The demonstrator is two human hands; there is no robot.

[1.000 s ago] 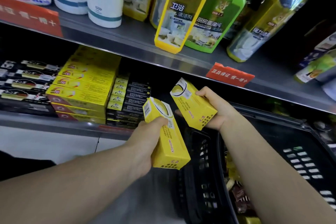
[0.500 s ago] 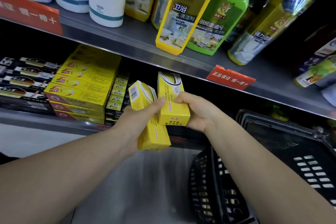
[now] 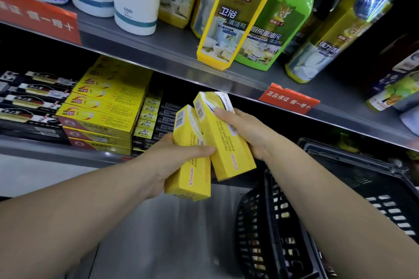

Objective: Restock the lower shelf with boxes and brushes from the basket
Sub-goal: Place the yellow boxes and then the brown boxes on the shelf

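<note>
My left hand (image 3: 167, 161) grips a yellow box (image 3: 188, 179) from the left side, thumb laid across its front. My right hand (image 3: 244, 131) holds a second yellow box (image 3: 224, 152) from the right, fingers curled over its top face. The two boxes stand side by side and touch, tilted, in front of the lower shelf (image 3: 45, 147). The shelf space right behind the boxes is dark. The black basket (image 3: 340, 165) sits at the lower right, under my right forearm.
On the lower shelf lie stacks of yellow boxes (image 3: 102, 115), small black-and-yellow boxes (image 3: 154, 118) and black boxes (image 3: 27, 99) at the left. The upper shelf (image 3: 158, 52) carries white, yellow and green cleaner bottles, with red price tags (image 3: 288, 99) on its edge.
Both hands have risen from over the basket toward the lower shelf. The two boxes, apart a second ago, have come together and now touch.
</note>
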